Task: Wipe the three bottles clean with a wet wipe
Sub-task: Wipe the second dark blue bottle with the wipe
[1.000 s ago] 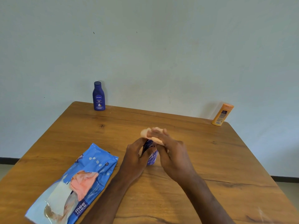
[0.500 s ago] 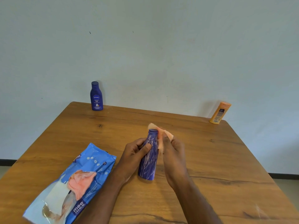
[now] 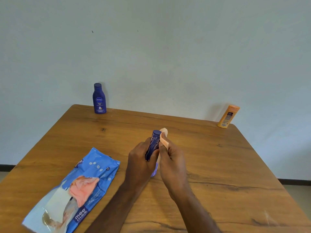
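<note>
A single view comes from a camera worn on the person's head, looking forward and down across a wooden table (image 3: 218, 165) toward a pale wall (image 3: 168, 56). It sits close above the near edge, so both forearms rise from the bottom of the frame and the left hand (image 3: 139, 162) and right hand (image 3: 173, 163) meet near the centre. The wide lens takes in almost the whole tabletop: the far corners show, with a dark blue bottle (image 3: 99, 99) at the far left and an orange bottle (image 3: 228, 118) at the far right. The table edges splay outward toward the viewer, and strips of floor show at both sides.
</note>
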